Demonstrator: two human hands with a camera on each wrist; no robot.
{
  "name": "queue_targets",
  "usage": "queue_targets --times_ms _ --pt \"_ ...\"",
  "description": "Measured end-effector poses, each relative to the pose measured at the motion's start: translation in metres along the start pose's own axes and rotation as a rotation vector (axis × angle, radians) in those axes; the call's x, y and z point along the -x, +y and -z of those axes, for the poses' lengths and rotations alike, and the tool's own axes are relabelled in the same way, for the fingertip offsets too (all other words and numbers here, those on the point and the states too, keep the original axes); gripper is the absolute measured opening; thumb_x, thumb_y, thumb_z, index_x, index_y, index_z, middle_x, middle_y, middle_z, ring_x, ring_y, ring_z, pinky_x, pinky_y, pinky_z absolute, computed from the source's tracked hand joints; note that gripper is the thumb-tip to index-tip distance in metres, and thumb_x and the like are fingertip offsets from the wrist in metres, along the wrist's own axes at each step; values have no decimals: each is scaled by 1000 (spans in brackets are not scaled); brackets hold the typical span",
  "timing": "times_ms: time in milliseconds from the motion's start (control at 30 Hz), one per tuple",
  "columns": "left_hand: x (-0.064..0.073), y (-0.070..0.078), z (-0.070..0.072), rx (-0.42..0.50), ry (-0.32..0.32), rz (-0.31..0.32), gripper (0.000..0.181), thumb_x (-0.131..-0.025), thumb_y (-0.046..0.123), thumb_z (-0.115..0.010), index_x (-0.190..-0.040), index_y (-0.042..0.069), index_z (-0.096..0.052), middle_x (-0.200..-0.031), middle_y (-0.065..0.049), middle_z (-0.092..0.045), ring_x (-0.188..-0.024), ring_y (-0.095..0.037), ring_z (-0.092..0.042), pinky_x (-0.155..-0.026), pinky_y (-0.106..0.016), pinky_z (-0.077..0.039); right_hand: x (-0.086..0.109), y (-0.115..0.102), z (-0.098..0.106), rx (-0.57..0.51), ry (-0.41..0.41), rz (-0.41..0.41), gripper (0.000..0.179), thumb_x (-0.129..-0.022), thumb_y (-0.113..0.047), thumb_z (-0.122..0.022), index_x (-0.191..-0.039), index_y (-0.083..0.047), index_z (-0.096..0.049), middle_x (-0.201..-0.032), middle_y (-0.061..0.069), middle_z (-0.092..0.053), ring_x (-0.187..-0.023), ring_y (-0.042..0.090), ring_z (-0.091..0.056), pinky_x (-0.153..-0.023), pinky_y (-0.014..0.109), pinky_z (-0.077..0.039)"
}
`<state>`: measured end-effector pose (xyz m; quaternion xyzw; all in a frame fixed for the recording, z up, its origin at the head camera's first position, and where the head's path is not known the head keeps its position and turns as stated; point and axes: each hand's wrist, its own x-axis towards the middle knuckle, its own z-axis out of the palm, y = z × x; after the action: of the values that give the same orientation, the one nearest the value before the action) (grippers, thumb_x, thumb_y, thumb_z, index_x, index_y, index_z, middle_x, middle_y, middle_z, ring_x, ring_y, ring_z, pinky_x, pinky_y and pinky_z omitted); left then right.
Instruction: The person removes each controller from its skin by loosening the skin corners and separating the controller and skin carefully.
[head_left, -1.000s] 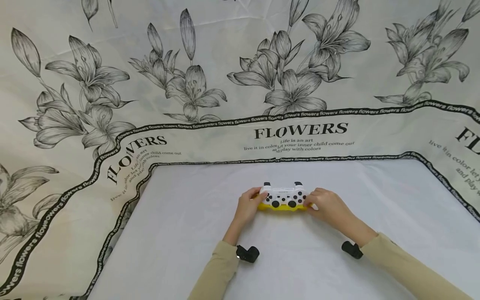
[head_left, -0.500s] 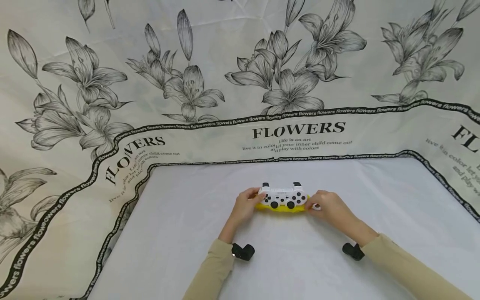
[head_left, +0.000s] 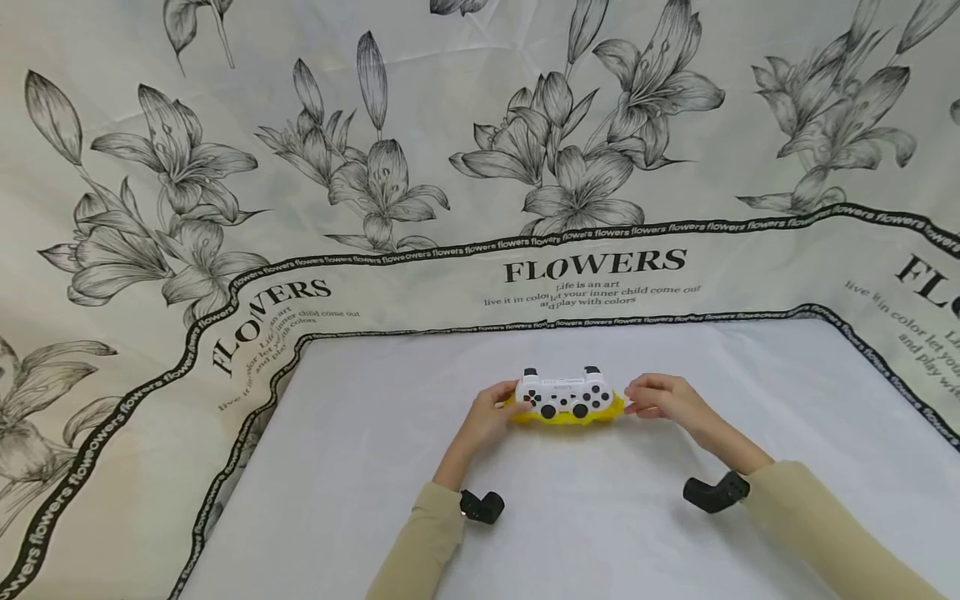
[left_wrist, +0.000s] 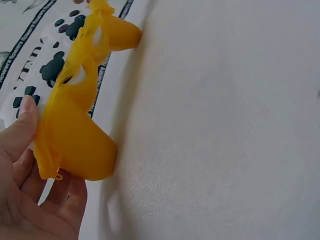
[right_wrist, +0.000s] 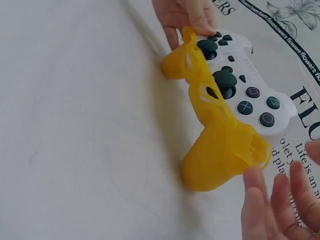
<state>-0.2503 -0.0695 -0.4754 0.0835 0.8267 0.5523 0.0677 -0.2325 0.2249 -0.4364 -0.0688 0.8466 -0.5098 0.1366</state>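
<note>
A white game controller (head_left: 555, 390) with black sticks and buttons is held just above the table. Its handles sit in a yellow, rubbery-looking sleeve (left_wrist: 82, 132), which is peeled back and leaves the button face bare. My left hand (head_left: 486, 417) grips the left end, thumb on the face by the direction buttons and fingers underneath. At the other end, my right hand (head_left: 675, 404) has its fingers loosely extended. In the right wrist view, one fingertip (right_wrist: 253, 175) is at the sleeve's edge; whether it touches I cannot tell.
A white cloth-covered table (head_left: 360, 467) lies under both hands. Behind it hangs a flower-printed curtain (head_left: 420, 192) with a black lettered border. Black wrist cameras (head_left: 482, 506) are worn on both forearms.
My right hand has let go of the right end of the sleeve and drawn slightly right, its fingers loosening. The left hand keeps its hold, and the controller has shifted slightly left.
</note>
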Motion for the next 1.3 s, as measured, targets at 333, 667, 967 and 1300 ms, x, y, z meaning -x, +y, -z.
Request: queue_targets --times_ms 333,667,967,1300 --pt "1 -9 9 56 -116 -52 50 -89 12 -67 -136 4 -53 -137 -13 -56 -132 -27 -47 -111 -45 -36 -5 0 -8 -151 -68 -193 59 -96 -32 -57 -133 14 -46 -122 20 -64 -89 7 -65 -80 25 -56" --pt "4 -6 13 111 -83 -21 48 -89 0 -61 -136 -1 -51 -140 -17 -52 -127 -35 -51 -103 -42 -45 -11 5 -2 -274 -109 -206 53 -95 -24 -60 -132 12 -48 -101 -3 -68 -84 5 -62 -77 19 -54" --pt "13 5 0 194 133 284 35 -86 3 -68 -121 1 -65 -116 -15 -65 -97 -17 -63 -83 -28 -56 -9 -5 0 -225 -129 -285 51 -95 -22 -60 -130 13 -50 -93 0 -64 -74 6 -57 -70 16 -52" --pt "6 -2 8 432 15 350 41 -88 2 -64 -129 1 -59 -122 -20 -64 -90 -15 -66 -86 -33 -55 -19 -15 1 -214 -140 -401 44 -94 -17 -57 -125 13 -52 -78 0 -60 -63 4 -55 -63 13 -50"
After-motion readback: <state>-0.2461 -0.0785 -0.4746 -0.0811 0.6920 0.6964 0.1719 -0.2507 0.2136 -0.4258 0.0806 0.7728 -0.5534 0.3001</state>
